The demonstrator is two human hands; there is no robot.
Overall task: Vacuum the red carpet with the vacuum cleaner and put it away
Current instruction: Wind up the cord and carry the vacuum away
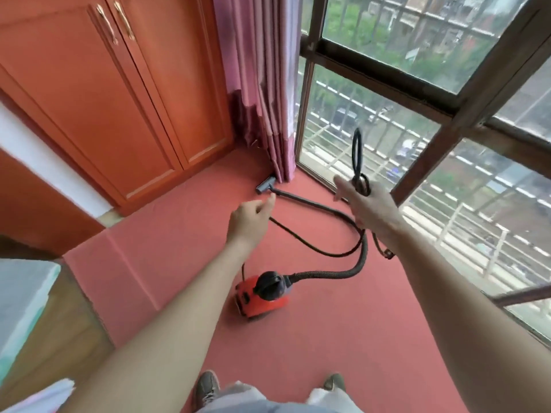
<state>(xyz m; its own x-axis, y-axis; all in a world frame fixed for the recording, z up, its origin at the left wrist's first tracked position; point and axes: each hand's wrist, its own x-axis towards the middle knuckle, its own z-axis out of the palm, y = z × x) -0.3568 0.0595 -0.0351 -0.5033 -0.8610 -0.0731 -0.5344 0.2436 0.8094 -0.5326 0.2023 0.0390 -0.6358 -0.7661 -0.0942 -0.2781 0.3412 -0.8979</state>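
Red carpet (343, 338) covers the floor of a room corner, with a raised carpeted step to the left. At the bottom edge, two grey-brown shoes (208, 386) stand on it. Just ahead of them sits a red canister vacuum cleaner (262, 293) with a black top, resting on the carpet. A black ribbed hose (328, 274) leaves its top, curves right and then runs back left across the floor.

Both bare arms reach forward above the machine. The left hand (250, 216) is relaxed and holds nothing, its fingers loosely extended toward the corner. The right hand (366, 204) grips a coil of black power cord (356, 150); one loop stands up above the hand, and the plug end dangles below the wrist.

Farther on, the hose ends in a grey floor nozzle (265, 186) lying on the carpet at the foot of a pink pleated curtain (262, 84). An orange-brown wooden wardrobe (104, 84) stands to the curtain's left, and a brown-framed window (387, 64) fills the right side.
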